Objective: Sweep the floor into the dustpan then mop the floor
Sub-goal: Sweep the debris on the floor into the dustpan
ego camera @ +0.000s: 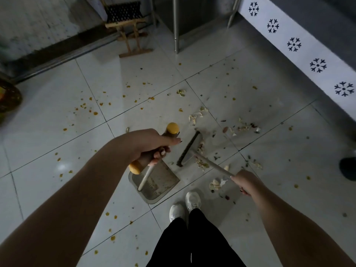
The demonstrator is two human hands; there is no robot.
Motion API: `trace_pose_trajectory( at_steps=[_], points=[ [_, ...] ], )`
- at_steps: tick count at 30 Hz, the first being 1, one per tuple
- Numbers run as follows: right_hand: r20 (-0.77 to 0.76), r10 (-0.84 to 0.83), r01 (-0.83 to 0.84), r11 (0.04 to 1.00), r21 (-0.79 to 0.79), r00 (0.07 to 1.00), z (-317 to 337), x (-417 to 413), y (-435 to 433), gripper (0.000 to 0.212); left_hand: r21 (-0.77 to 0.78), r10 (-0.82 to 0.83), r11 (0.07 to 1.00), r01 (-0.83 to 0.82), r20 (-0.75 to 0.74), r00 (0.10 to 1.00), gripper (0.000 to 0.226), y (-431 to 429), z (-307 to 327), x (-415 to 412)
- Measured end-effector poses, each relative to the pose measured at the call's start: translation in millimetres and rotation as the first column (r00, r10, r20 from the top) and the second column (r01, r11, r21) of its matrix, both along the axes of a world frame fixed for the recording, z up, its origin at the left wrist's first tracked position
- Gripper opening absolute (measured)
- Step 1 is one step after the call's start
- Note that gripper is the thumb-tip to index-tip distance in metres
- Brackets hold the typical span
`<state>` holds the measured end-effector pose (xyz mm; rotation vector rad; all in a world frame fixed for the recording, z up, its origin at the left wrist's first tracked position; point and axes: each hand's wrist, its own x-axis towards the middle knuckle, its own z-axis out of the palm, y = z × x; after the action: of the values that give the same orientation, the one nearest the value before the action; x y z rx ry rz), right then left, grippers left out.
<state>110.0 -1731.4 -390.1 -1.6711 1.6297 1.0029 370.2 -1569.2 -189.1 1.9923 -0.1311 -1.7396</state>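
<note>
left hand point(148, 145) wrapped round the dustpan handle point(172, 128), dustpan point(159, 182) on the floor point(57, 112) just under it. broom head point(189, 149) down between both hands, scraps point(201, 162) touching it. right hand point(248, 183) grips the broom stick point(213, 164).

My left hand point(152, 145) grips the dark, yellow-tipped handle point(172, 128) of the dustpan point(159, 182), which sits on the white tiled floor point(57, 112) just ahead of my white shoes point(192, 201). My right hand point(248, 183) holds the broom's thin shaft point(213, 165). The broom head point(189, 149) rests on the tiles just beside the pan, with pale scraps point(200, 162) against it. Orange specks point(95, 113) dot the floor on my left. A wooden stool point(128, 26) stands by the far wall.
</note>
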Motion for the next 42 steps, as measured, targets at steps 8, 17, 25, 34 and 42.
trace_pose_trajectory(
  at_steps=[8,17,25,34,42],
  points=[
    [0.113,-0.157,0.147,0.985,0.091,0.981,-2.3,-4.6,8.5,0.043,-0.079,0.269,0.919,-0.387,-0.591,0.76,0.034,12.3,-4.6,-31.3],
    [0.182,-0.253,0.229,0.963,0.144,0.95,10.1,3.3,25.3,0.038,-0.118,0.589,0.705,-0.7,-0.451,0.67,0.022,6.0,-6.3,-41.1],
    [0.222,-0.3,0.272,0.951,0.148,0.928,12.5,-12.6,28.5,0.038,-0.257,0.831,0.333,-0.907,-0.375,0.411,0.021,10.9,-5.2,-48.2],
    [0.254,-0.365,0.337,0.93,0.147,0.896,12.1,-4.1,30.0,0.044,-0.425,0.91,0.088,-0.901,-0.333,0.246,0.024,-12.1,-13.4,-55.2],
    [0.237,-0.252,0.249,0.968,0.043,0.938,10.5,-8.5,12.4,0.044,-0.432,0.873,-0.114,-0.895,-0.474,0.117,0.027,-25.7,-5.8,-47.2]
  ],
)
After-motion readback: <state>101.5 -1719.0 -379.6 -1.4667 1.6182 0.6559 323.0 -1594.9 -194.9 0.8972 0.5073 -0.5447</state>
